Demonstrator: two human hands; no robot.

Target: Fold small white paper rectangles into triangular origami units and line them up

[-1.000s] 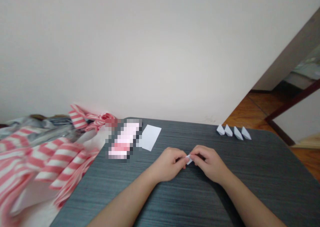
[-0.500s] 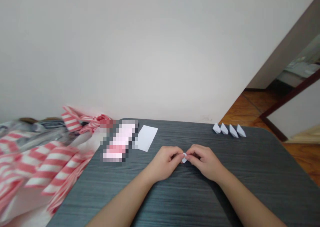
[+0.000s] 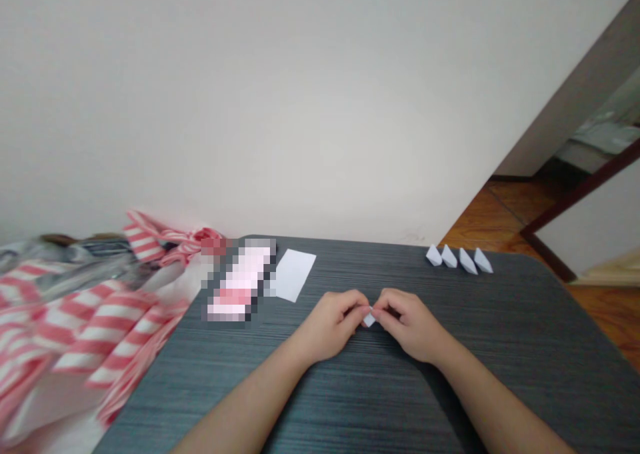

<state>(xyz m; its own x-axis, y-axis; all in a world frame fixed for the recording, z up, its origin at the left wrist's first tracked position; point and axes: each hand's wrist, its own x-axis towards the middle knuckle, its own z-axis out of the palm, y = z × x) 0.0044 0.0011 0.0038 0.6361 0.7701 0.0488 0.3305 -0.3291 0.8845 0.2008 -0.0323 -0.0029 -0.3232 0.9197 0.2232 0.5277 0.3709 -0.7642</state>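
Head view: both hands work at the middle of a dark grey table (image 3: 380,407), forearms reaching in from the near side. The left hand (image 3: 330,327) and right hand (image 3: 407,324) are closed into pinches, fingers curled and fingertips almost meeting. Together they grip a small folded white paper piece (image 3: 369,320). Only one corner shows below the fingertips; the fingers hide the rest, so its full shape cannot be told.

Change from one second earlier: the hands stand closer together and less of the paper piece shows. Whether the piece has been folded smaller or is only more covered cannot be told from this view.

Near the far edge of the table, to the right, four folded paper shapes (image 3: 468,261) stand in a row, well apart from the hands. Left of the hands lies a white paper rectangle (image 3: 295,275), untouched, just beside a pixelated pink-and-white object (image 3: 240,284) of unclear kind. Pink-striped cloth (image 3: 95,327) lies heaped beyond the left edge of the table.
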